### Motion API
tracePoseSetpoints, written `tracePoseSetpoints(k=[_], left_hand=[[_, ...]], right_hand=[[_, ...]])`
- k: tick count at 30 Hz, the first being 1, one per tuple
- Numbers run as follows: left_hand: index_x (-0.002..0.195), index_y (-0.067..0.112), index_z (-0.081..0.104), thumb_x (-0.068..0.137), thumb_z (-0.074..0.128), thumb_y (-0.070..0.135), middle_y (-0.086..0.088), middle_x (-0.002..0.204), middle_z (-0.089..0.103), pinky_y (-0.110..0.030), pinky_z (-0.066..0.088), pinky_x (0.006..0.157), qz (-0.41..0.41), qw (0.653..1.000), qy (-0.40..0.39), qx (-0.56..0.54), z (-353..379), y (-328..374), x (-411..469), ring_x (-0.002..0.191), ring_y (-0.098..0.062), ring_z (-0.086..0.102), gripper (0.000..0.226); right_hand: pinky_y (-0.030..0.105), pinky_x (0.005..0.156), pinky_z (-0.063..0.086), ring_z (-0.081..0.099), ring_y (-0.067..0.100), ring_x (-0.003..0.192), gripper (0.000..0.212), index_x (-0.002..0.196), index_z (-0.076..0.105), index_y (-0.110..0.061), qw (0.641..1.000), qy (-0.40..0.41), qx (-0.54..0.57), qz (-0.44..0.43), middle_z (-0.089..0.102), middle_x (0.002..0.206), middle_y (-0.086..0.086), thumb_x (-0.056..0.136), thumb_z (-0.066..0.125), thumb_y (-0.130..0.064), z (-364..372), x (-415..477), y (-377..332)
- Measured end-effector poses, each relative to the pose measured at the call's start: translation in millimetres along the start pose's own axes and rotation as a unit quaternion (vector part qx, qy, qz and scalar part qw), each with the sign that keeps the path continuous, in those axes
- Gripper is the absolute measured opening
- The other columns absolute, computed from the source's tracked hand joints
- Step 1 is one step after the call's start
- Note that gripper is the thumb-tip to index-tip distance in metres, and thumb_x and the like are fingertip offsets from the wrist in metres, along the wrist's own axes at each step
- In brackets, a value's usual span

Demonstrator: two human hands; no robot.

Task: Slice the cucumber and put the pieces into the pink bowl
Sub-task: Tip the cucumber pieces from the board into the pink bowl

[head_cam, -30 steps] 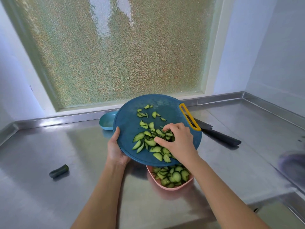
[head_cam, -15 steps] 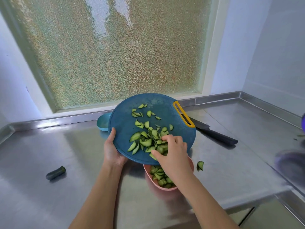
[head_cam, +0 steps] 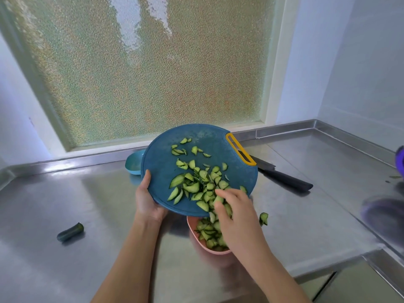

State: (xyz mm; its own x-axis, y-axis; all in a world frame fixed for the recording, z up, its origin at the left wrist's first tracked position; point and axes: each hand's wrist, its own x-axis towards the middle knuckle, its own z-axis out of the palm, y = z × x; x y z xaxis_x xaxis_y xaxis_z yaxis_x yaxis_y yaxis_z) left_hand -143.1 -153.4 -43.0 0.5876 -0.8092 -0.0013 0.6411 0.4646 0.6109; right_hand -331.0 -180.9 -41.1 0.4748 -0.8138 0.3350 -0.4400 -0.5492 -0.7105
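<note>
Slices, light, slippery, better raked than pinched; pressed under loose-fingered, empty right hand, pink bowl just below; board rim clasped by left hand.

My left hand grips the rim of the blue board, thumb on top and fingers hidden beneath, the forearm rising from lower left. My right hand lies palm down, its fingers loosely bent onto the cucumber slices, the forearm coming from lower right.
</note>
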Motion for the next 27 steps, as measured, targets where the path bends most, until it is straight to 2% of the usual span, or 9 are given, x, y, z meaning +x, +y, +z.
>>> tracePoseSetpoints(k=[3, 5, 8, 11, 16, 21, 23, 25, 27], left_hand=[[0.081, 0.015, 0.078, 0.099, 0.032, 0.033, -0.013, 0.100, 0.072, -0.041, 0.058, 0.063, 0.009, 1.000, 0.002, -0.001, 2, 2, -1, 0.086, -0.028, 0.070, 0.053], [0.077, 0.016, 0.079, 0.100, 0.031, 0.031, -0.011, 0.095, 0.073, -0.039, 0.058, 0.061, 0.015, 1.000, 0.003, -0.001, 4, 2, -2, 0.082, -0.026, 0.071, 0.055], [0.076, 0.017, 0.079, 0.099, 0.031, 0.032, -0.010, 0.095, 0.073, -0.039, 0.058, 0.061, 0.019, 1.000, 0.011, -0.001, 4, 2, -2, 0.082, -0.025, 0.071, 0.055], [0.077, 0.018, 0.079, 0.100, 0.032, 0.032, -0.010, 0.095, 0.073, -0.038, 0.058, 0.060, 0.030, 0.999, 0.019, -0.005, 2, 2, 0, 0.083, -0.025, 0.071, 0.054], [0.079, 0.018, 0.079, 0.100, 0.032, 0.031, -0.011, 0.099, 0.072, -0.039, 0.058, 0.063, 0.037, 0.999, 0.026, -0.006, 1, 1, 0, 0.086, -0.026, 0.070, 0.053], [0.075, 0.017, 0.079, 0.100, 0.033, 0.032, -0.010, 0.095, 0.073, -0.038, 0.058, 0.059, 0.034, 0.999, 0.030, -0.001, 4, 3, -2, 0.082, -0.025, 0.071, 0.054], [0.073, 0.017, 0.079, 0.100, 0.032, 0.032, -0.010, 0.091, 0.074, -0.036, 0.058, 0.057, 0.035, 0.999, 0.021, 0.004, 6, 3, -3, 0.080, -0.024, 0.071, 0.056], [0.073, 0.018, 0.079, 0.100, 0.031, 0.031, -0.009, 0.090, 0.074, -0.036, 0.058, 0.058, 0.036, 0.999, 0.015, 0.005, 7, 4, -4, 0.079, -0.023, 0.071, 0.056], [0.075, 0.018, 0.079, 0.100, 0.032, 0.032, -0.010, 0.093, 0.073, -0.037, 0.058, 0.061, 0.033, 0.999, 0.010, 0.008, 6, 3, -4, 0.082, -0.024, 0.071, 0.055]], right_hand=[[0.020, 0.105, 0.031, 0.042, 0.005, 0.119, 0.030, 0.125, 0.060, -0.023, 0.999, 0.033, 0.008, -0.013, 0.049, 0.123, -0.010, 0.098, 0.048, -0.021, -13, 21, 6], [0.020, 0.106, 0.028, 0.041, 0.009, 0.126, 0.037, 0.132, 0.053, -0.018, 0.999, 0.040, -0.001, 0.010, 0.049, 0.132, -0.003, 0.097, 0.046, -0.010, -24, 38, 11], [0.021, 0.110, 0.023, 0.030, 0.015, 0.137, 0.053, 0.144, 0.037, -0.013, 0.998, 0.005, -0.050, 0.049, 0.036, 0.148, 0.001, 0.093, 0.043, 0.000, -28, 44, 18], [0.020, 0.113, 0.019, 0.023, 0.014, 0.140, 0.056, 0.144, 0.035, -0.013, 0.997, -0.003, -0.078, 0.024, 0.032, 0.150, 0.002, 0.091, 0.042, 0.004, -16, 27, 20], [0.016, 0.100, 0.030, 0.033, 0.008, 0.127, 0.048, 0.134, 0.043, -0.019, 0.997, 0.025, -0.072, -0.009, 0.045, 0.132, -0.006, 0.090, 0.044, 0.003, -7, 8, 17], [0.000, 0.085, 0.030, 0.047, 0.000, 0.112, 0.044, 0.127, 0.047, -0.026, 0.999, -0.021, -0.017, -0.017, 0.052, 0.114, -0.016, 0.092, 0.044, 0.000, -12, -3, 8], [0.005, 0.090, 0.032, 0.048, 0.000, 0.113, 0.038, 0.126, 0.050, -0.025, 0.999, 0.005, 0.004, -0.036, 0.051, 0.114, -0.017, 0.094, 0.047, -0.006, -17, 6, 5], [0.016, 0.102, 0.032, 0.042, 0.002, 0.122, 0.036, 0.131, 0.048, -0.025, 0.998, 0.029, 0.013, -0.060, 0.049, 0.127, -0.013, 0.096, 0.052, -0.023, -21, 29, 6], [0.029, 0.110, 0.028, 0.032, 0.008, 0.133, 0.053, 0.140, 0.039, -0.032, 0.998, -0.016, 0.026, -0.046, 0.040, 0.141, -0.008, 0.091, 0.054, -0.048, -20, 54, 4]])
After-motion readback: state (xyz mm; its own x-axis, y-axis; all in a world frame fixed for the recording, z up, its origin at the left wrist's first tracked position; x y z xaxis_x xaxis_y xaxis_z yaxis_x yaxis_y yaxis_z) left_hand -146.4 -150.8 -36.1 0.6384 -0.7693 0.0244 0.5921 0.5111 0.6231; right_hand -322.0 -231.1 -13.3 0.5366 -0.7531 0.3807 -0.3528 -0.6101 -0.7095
